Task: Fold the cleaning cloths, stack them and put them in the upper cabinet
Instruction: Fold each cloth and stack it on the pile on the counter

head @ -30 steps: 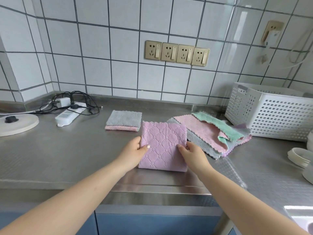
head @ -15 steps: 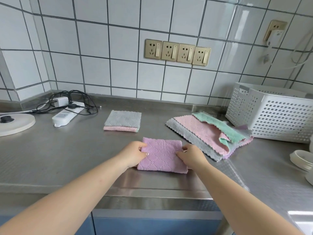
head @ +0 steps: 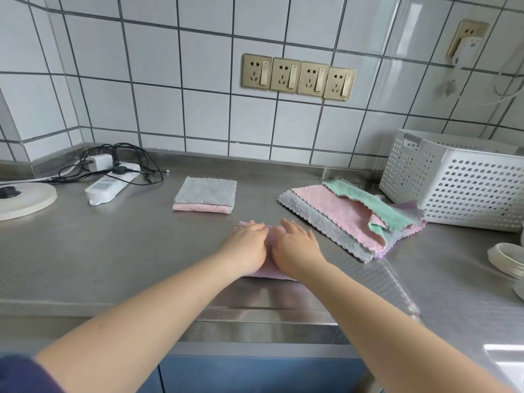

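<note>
A folded lilac cleaning cloth (head: pixel 271 236) lies near the front of the steel counter (head: pixel 113 256). My left hand (head: pixel 246 245) and my right hand (head: pixel 297 245) rest flat on top of it, side by side, fingers stretched out, hiding most of it. Behind it sits a small stack of folded cloths (head: pixel 205 195), grey on top and pink under it. To the right lies a loose pile of unfolded cloths (head: pixel 348 217) in grey, pink, green and lilac. No cabinet is in view.
A white perforated basket (head: pixel 453 182) stands at the back right against the tiled wall. A white power strip (head: pixel 109 187) with black cables and a round white base (head: pixel 25 197) sit at the left. White dishes (head: pixel 507 259) are at the right edge.
The lilac cloth was folded in half toward me, shrinking to a smaller rectangle. Both hands then moved from its side edges onto its top and now press it flat.
</note>
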`<state>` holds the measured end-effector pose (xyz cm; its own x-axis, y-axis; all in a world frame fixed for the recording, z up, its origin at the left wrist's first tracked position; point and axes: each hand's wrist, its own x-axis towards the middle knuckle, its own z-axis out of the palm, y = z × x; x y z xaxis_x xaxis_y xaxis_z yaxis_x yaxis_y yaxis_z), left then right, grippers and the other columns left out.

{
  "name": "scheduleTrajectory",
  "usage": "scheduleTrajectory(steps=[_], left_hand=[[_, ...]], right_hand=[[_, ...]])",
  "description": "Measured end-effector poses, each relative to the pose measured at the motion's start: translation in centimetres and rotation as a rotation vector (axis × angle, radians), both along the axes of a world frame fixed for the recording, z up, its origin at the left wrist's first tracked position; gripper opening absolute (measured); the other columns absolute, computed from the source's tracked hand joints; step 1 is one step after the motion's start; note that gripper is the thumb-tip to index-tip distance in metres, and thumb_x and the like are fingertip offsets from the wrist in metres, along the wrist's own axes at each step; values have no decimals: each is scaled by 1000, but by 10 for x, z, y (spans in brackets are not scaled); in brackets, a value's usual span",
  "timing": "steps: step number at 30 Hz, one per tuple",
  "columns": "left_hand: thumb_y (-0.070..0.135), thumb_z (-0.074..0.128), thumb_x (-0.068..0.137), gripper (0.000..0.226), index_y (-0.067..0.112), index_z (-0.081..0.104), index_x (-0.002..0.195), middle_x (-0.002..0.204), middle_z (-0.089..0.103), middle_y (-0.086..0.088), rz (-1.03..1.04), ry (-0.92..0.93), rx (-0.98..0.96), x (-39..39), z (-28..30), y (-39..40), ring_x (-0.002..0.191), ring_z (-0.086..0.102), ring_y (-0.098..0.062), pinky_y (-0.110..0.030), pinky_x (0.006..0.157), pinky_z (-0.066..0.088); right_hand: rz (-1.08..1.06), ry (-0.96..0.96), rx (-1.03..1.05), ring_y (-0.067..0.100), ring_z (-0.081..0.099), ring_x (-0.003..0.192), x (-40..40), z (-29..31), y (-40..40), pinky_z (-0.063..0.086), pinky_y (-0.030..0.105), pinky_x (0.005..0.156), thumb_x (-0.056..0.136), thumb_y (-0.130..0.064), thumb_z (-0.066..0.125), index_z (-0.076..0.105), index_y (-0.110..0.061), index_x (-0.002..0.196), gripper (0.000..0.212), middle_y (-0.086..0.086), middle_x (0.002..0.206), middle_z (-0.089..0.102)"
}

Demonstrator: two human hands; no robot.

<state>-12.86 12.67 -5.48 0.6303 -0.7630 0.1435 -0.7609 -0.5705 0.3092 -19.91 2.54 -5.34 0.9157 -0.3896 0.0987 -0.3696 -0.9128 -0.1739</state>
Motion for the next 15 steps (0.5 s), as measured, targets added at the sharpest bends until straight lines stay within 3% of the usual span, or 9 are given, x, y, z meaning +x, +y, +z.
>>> scheduleTrajectory(steps=[6, 15], left_hand=[[27, 22, 101, 47, 20, 21, 147, 158, 10, 5, 52, 9, 184, 5, -16, -3, 145, 6, -12, -47, 117, 6], [54, 24, 95, 63, 26, 9, 149, 159, -5, 1, 134, 85, 228, 16, -18, 11, 146, 0, -17, -50, 117, -1]], right_hand=[[8, 76, 28, 16, 8, 146, 0, -24, -2, 9, 51, 116, 99, -38, 21, 24, -28, 146, 49, 0, 158, 15], [-97, 180, 44, 17, -4, 147, -9, -20, -16, 1, 54, 116, 90, -65, 20, 9, -31, 150, 70, -2, 160, -1]])
